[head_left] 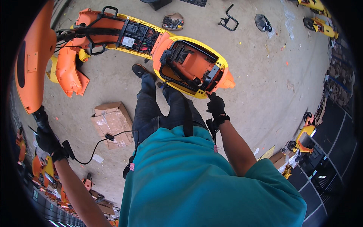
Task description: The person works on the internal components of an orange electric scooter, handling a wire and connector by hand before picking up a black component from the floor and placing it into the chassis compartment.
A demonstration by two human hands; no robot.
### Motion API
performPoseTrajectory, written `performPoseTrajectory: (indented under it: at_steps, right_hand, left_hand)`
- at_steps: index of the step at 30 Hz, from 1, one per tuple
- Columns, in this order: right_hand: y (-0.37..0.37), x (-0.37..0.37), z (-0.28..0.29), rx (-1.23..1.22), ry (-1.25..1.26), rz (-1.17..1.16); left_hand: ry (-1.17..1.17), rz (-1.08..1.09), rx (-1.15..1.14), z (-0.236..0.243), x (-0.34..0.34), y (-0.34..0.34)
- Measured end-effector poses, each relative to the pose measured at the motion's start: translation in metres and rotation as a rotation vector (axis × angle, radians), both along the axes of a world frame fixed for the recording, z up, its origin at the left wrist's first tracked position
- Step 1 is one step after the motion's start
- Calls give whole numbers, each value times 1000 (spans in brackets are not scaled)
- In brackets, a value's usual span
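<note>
An orange and yellow electric scooter stands across the floor in front of me, with its seat off and its rear body open. Wiring and black parts show in the battery compartment along its middle. My left hand, in a black glove, is wrapped round the black handlebar grip below the large orange front panel. At the tail's near edge, my gloved right hand has its fingers curled against the yellow rim. What its fingertips press on is partly hidden.
A flattened cardboard box lies left of my legs. Beyond the scooter are a box of small hardware, a bent black rack and a dark plastic bag. Another scooter stands at the right.
</note>
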State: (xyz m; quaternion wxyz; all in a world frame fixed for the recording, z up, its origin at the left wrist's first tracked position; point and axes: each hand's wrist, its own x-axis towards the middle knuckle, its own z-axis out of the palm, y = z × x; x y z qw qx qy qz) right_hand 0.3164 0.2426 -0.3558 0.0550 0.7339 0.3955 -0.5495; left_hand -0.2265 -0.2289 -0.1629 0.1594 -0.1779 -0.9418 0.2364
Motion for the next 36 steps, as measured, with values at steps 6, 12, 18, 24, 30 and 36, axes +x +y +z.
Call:
performPoseTrajectory:
  at_steps: [6,12,18,24,30,36]
  right_hand:
    - [-9,36,-40,614,-158,898]
    - [-6,13,-7,666,-119,677]
    - [3,10,-4,-55,81,-93]
    - [-2,24,-18,801,-187,1126]
    - [-7,21,-20,742,-172,776]
    - [1,0,6,52,-29,82]
  left_hand:
    - [9,-10,1,1,1,3]
    - [-1,-8,6,4,5,8]
    - [21,-20,5,0,0,2]
    - [22,-23,25,2,2,6]
    - [3,-21,36,4,3,7]
    - [-14,-12,46,6,7,13]
